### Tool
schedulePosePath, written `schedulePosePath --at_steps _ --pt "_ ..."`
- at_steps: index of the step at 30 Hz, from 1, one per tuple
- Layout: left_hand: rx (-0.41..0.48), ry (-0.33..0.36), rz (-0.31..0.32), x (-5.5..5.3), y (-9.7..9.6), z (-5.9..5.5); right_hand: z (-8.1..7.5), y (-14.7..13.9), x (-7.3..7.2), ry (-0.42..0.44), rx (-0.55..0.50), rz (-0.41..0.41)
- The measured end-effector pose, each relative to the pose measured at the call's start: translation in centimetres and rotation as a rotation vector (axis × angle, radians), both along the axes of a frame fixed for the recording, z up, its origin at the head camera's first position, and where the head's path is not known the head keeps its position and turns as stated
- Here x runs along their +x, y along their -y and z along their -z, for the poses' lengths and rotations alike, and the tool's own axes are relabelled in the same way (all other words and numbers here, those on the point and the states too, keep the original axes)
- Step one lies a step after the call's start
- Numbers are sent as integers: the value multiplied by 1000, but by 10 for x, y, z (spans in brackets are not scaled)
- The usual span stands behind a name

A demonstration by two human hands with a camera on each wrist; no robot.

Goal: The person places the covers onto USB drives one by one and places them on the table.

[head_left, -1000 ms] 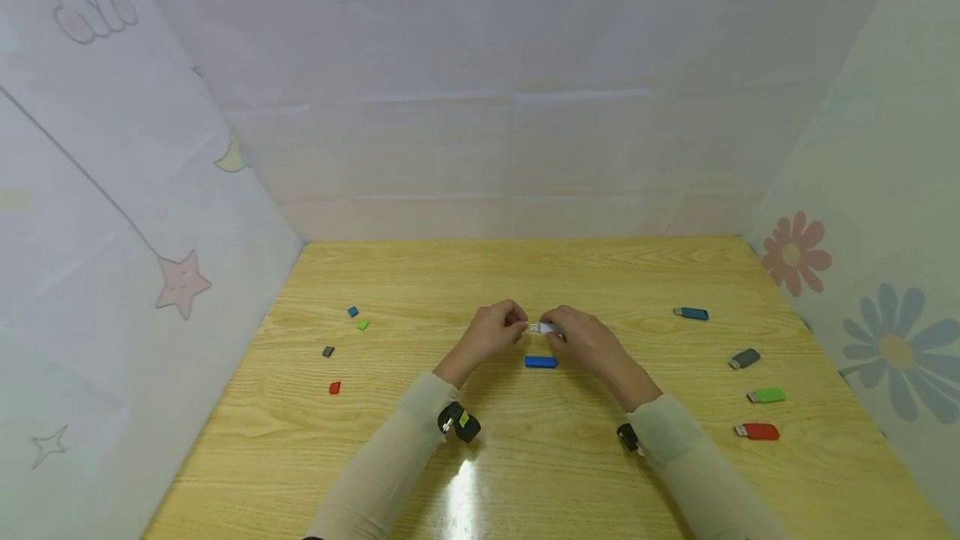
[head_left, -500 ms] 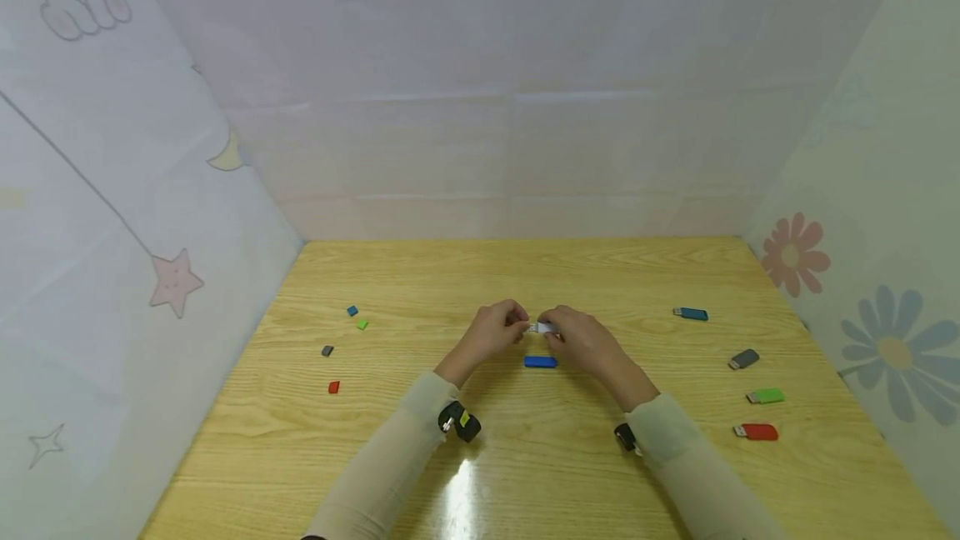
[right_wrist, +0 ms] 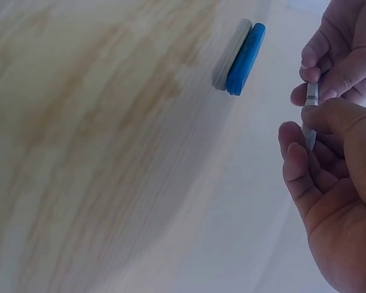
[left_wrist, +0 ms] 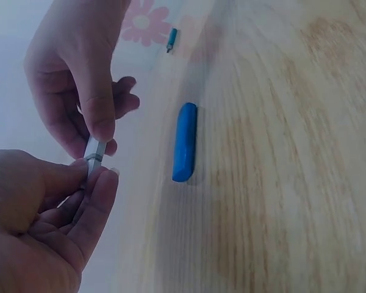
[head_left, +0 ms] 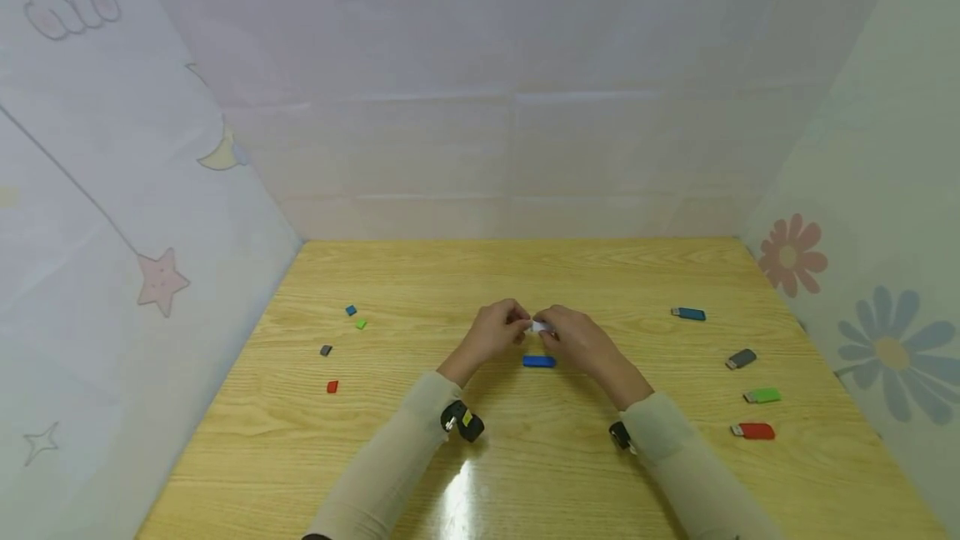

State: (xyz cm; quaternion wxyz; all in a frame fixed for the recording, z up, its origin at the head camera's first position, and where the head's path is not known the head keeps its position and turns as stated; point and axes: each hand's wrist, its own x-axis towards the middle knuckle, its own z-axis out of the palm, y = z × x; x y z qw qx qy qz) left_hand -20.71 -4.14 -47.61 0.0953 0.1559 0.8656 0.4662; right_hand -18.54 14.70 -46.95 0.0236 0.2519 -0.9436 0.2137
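In the head view, both hands meet over the middle of the table around a white USB stick (head_left: 540, 327). My right hand (head_left: 583, 342) pinches the stick's body (right_wrist: 309, 138) between thumb and fingers. From the other side, my left hand (head_left: 493, 330) pinches its small white cap (right_wrist: 313, 89), mostly covered by the fingertips. The cap sits over the plug end, with a thin seam (left_wrist: 94, 157) showing where it meets the body. No metal plug shows. Just in front of the hands a blue USB stick (head_left: 538, 362) lies on the table.
At the right lie dark blue (head_left: 688, 314), grey (head_left: 741, 359), green (head_left: 762, 396) and red (head_left: 753, 432) USB sticks, their metal plugs bare. Small caps lie at the left: blue (head_left: 351, 310), green (head_left: 361, 324), grey (head_left: 326, 350) and red (head_left: 332, 387). Fabric walls surround the table.
The hands have drawn slightly closer together. The metal plug, visible between them before, has gone under the white cap. The head view has shifted slightly.
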Motion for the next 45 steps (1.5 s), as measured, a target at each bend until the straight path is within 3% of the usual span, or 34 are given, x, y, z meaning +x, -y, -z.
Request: schedulePosePath --at_steps 9,17,30,37,41,45 --pt "68 57 -46 -3 -2 -6 -3 3 -2 -68 44 -40" --pt "106 105 -82 -3 -1 -8 -2 7 -3 -76 59 -58" --pt "115 82 -105 -1 -9 -10 6 4 1 -149 11 -26" --pt "190 84 -111 -5 -6 0 4 5 -2 -157 15 -43" --pt "144 63 -84 -9 -3 5 0 6 -6 -106 57 -23" --pt "16 -6 -12 -12 -2 8 -3 7 -9 -34 106 24"
